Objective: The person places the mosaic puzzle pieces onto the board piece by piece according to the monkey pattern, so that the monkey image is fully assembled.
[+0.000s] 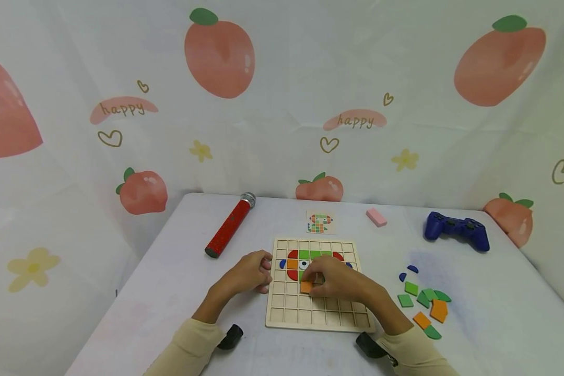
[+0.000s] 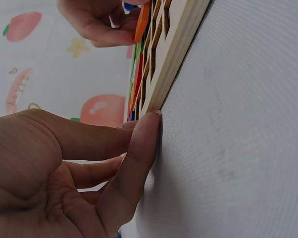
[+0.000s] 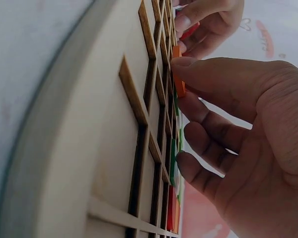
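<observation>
An orange square tile (image 1: 306, 288) is over the wooden grid board (image 1: 286, 316), just to 9 o'clock of its middle; the right hand (image 1: 340, 279) has its grip pinched on it between thumb and forefinger, the wrist coming in from 4 o'clock. The left hand (image 1: 248, 271) touches the board's 9 o'clock edge with bent fingers; I cannot tell whether its grip clasps the rim. Already-set coloured pieces (image 1: 315, 254) lie toward 12 o'clock, inside the frame. Outside it, a strip of counter (image 1: 244, 360) separates the board from loose pieces (image 1: 406, 301) at 3 o'clock. A picture card (image 1: 319, 223) lies at 12, a pink block (image 1: 376, 217) at 1, a blue controller (image 1: 456, 230) past 2, near the counter's far edge, and a red microphone (image 1: 230, 226) at 10.
</observation>
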### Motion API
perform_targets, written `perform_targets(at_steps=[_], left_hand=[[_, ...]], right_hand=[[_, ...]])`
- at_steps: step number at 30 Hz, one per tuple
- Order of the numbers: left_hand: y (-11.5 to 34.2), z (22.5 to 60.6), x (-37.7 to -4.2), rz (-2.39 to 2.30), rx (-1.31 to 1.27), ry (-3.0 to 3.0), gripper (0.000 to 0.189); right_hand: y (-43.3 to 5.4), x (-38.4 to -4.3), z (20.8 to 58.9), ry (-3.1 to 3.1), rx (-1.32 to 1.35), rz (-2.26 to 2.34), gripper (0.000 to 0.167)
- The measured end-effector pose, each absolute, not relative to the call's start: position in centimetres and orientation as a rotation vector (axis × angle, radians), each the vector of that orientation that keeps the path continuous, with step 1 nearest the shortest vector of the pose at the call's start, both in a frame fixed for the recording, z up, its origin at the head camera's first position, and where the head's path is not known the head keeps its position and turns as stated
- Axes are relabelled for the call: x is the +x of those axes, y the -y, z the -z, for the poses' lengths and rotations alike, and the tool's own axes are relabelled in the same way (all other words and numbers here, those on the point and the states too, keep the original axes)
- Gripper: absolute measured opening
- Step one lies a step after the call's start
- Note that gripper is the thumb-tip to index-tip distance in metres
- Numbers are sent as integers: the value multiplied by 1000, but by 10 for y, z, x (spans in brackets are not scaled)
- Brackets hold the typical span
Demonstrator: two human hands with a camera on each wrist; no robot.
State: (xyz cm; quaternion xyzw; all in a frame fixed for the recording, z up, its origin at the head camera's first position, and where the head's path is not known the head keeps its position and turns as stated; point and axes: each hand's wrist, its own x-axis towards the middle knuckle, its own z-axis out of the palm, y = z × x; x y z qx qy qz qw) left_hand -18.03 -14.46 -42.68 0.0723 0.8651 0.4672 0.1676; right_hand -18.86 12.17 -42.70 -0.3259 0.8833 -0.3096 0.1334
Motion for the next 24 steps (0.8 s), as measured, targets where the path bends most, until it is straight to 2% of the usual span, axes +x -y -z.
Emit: perform_targets(at_steps=[24], left_hand=[[144,430,-181,-1324,208,-2462,49]], right_hand=[[-121,-188,425,-2520,-936,966,24]])
